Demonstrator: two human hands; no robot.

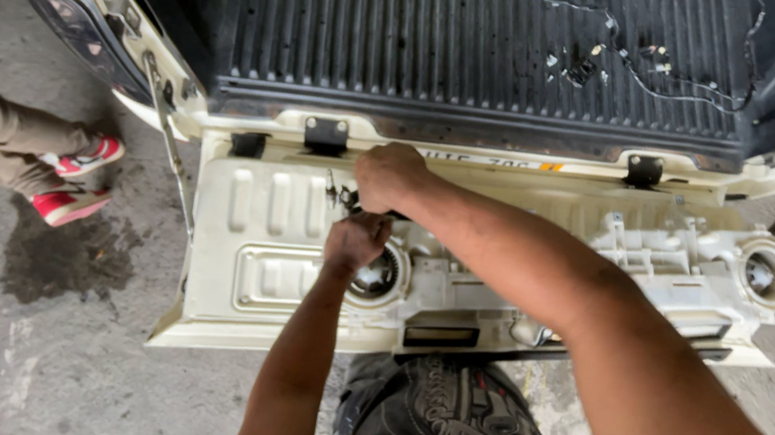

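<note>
A cream pickup tailgate (264,231) lies folded down with its inner panel bare, showing ribs, brackets and round openings. My left hand (356,240) is closed in a fist at the left side of a round opening (377,275) near the panel's middle; whatever it grips is hidden. My right hand (390,176) reaches across to the tailgate's upper edge, fingers curled down onto the metal just below a black hinge (326,133). What sits under its fingers cannot be seen.
The black ribbed truck bed (452,45) lies beyond, with loose wires and small parts (621,64) at its right. Another person's legs in red shoes (75,179) are at the left on the stained concrete floor. A support cable (167,131) runs at the tailgate's left.
</note>
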